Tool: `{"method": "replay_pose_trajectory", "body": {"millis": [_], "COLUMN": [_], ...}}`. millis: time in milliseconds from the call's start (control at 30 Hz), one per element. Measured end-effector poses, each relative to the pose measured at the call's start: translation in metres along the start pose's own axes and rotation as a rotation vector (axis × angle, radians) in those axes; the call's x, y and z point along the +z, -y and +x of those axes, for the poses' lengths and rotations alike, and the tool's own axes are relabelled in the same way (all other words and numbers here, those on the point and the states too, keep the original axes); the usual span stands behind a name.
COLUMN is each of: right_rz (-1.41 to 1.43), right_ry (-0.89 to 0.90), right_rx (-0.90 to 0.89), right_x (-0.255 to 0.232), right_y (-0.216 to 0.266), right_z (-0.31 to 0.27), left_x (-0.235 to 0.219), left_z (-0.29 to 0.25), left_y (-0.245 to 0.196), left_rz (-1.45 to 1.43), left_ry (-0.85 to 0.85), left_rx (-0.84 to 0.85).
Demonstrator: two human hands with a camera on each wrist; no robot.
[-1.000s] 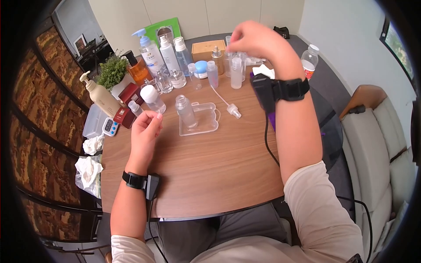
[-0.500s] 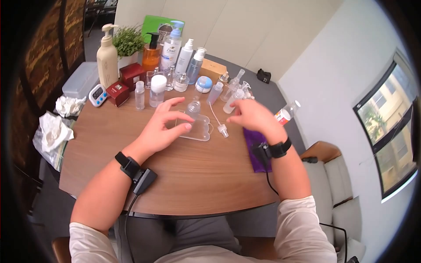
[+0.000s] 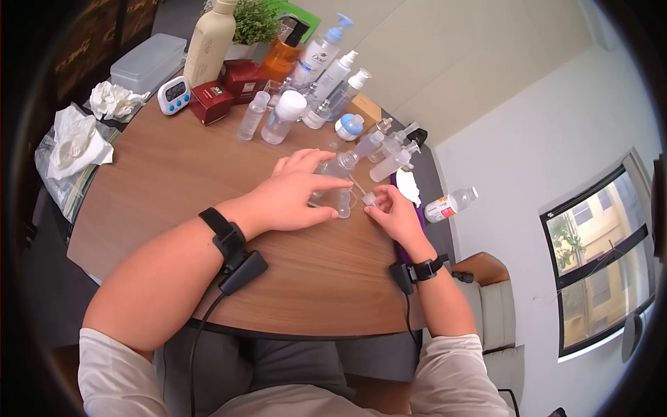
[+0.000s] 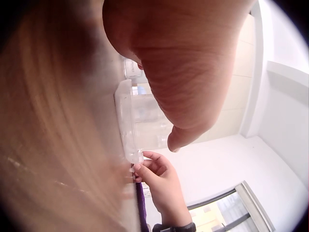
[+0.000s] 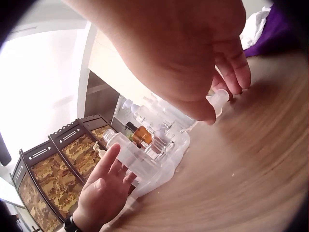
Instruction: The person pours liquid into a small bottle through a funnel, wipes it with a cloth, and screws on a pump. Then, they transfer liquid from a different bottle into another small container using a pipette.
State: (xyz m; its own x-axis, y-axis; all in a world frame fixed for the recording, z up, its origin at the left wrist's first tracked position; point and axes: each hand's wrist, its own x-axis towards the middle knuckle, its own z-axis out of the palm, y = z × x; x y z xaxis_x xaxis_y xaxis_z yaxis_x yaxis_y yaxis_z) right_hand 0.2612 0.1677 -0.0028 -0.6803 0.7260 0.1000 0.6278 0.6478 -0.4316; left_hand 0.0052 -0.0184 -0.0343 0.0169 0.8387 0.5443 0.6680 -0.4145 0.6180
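Observation:
My left hand point(image 3: 295, 193) reaches over the clear plastic tray point(image 3: 343, 206), its fingers spread beside the open clear bottle point(image 3: 339, 167). In the right wrist view that bottle point(image 5: 133, 157) stands in the tray point(image 5: 166, 170) with the left hand point(image 5: 104, 193) close to it, thumb and fingers extended; contact cannot be told. Right of the tray, my right hand point(image 3: 397, 217) pinches the small clear pump head point(image 3: 370, 200), whose thin tube runs up and to the left. The right wrist view shows the pump head point(image 5: 219, 100) low over the wood, at the right fingertips.
Pump bottles, jars and small vials crowd the far side, among them a white-capped bottle point(image 3: 283, 117). Red boxes point(image 3: 212, 102) and a timer point(image 3: 174, 95) stand far left, near crumpled tissues point(image 3: 114, 101). A labelled bottle point(image 3: 445, 206) is at the right, beyond a purple cloth point(image 3: 398, 251).
My right hand has come down from the far bottles to the pump head and taken hold of it. My left hand has moved right, from beside the white-capped bottle to the open bottle.

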Motion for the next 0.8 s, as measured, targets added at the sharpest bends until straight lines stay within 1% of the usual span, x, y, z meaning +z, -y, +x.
{"method": "replay_pose_trajectory", "body": {"millis": [100,300,367,400,433,467,500,567,633,667,733,767,800], "right_rz": [-0.045,0.057,0.259,0.359,0.358,0.418,0.442,0.341,0.268,0.265,0.11,0.107,0.031], "right_ry": [-0.028,0.067,-0.092,-0.122,-0.16,-0.162,-0.174,-0.22,-0.218,-0.219,-0.167,-0.166,-0.151], "right_rx": [-0.05,-0.018,-0.093,-0.111,-0.14,-0.167,-0.13,-0.311,-0.439,-0.437,-0.553,-0.553,-0.575], "right_x": [0.001,0.0,-0.008,-0.022,-0.04,-0.056,-0.073,-0.1,-0.121,-0.129,-0.142,-0.145,-0.146], "right_y": [0.008,0.001,-0.013,-0.005,0.008,0.013,0.034,0.047,0.063,0.072,0.091,0.1,0.108], "right_z": [-0.001,0.01,0.014,0.013,0.01,0.007,-0.001,-0.006,-0.01,-0.011,-0.013,-0.012,-0.012], "left_x": [0.002,0.004,0.004,0.004,0.003,0.002,0.001,0.002,0.003,0.003,0.004,0.004,0.004], "left_z": [-0.001,0.0,0.001,0.001,0.001,0.001,0.0,0.001,0.001,0.001,0.001,0.001,0.001], "left_y": [0.002,0.006,0.006,0.006,0.006,0.005,0.004,0.005,0.005,0.005,0.006,0.006,0.006], "left_rz": [0.0,-0.022,-0.028,-0.035,-0.033,-0.05,-0.067,-0.062,-0.055,-0.044,-0.035,-0.041,-0.046], "left_ry": [-0.014,-0.032,-0.037,-0.037,-0.042,-0.034,-0.022,-0.023,-0.026,-0.027,-0.032,-0.035,-0.038], "left_rx": [0.018,0.026,0.029,0.035,0.028,0.026,0.027,0.026,0.03,0.031,0.032,0.034,0.036]}}
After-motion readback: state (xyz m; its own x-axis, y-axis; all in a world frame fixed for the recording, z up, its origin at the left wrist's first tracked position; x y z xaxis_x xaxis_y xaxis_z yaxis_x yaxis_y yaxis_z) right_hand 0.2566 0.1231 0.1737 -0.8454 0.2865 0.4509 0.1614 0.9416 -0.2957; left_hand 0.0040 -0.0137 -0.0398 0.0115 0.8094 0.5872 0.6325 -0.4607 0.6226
